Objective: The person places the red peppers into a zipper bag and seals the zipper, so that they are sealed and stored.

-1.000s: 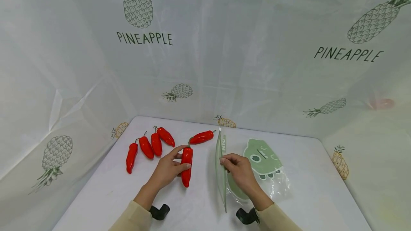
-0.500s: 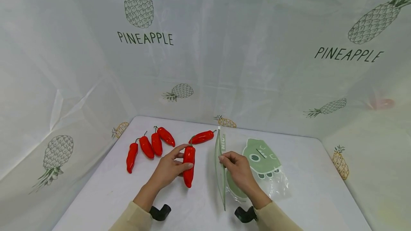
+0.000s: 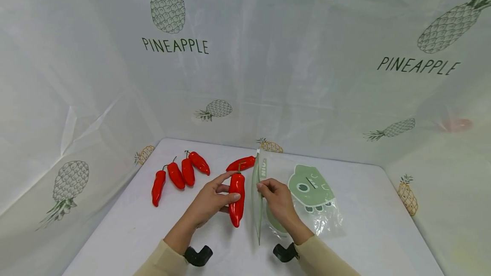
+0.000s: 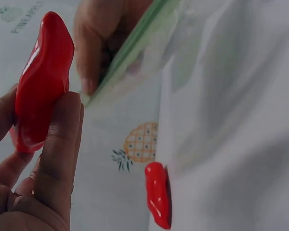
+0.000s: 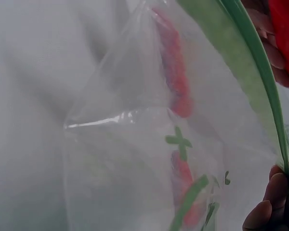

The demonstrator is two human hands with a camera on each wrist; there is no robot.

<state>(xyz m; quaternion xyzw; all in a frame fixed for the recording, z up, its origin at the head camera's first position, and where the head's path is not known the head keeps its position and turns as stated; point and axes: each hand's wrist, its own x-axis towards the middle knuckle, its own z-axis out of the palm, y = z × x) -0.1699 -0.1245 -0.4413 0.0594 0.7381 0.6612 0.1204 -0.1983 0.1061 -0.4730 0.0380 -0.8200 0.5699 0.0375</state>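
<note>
My left hand (image 3: pixel 211 199) holds a red chili pepper (image 3: pixel 236 199) upright, stem up, between thumb and fingers in the head view. Close to its right, my right hand (image 3: pixel 281 203) pinches the green-edged mouth of a clear zip bag (image 3: pixel 312 184), printed with a green cartoon face. The mouth stands slightly parted, facing the pepper. In the left wrist view the held pepper (image 4: pixel 45 77) is beside the bag's green edge (image 4: pixel 139 33). Red shapes (image 5: pixel 176 67) show through the clear plastic in the right wrist view.
Another red chili pepper (image 3: pixel 241 164) lies behind the left hand, near the table's back edge. Several more peppers (image 3: pixel 175 176) lie at the back left of the white table (image 3: pixel 130 229). A pineapple-printed sheet (image 3: pixel 268 76) rises behind. Black wrist-camera mounts (image 3: pixel 198 255) hang below the wrists.
My left hand has carried the pepper to the right, nearer the bag. My right hand has shifted slightly left with the bag's edge, narrowing the gap.
</note>
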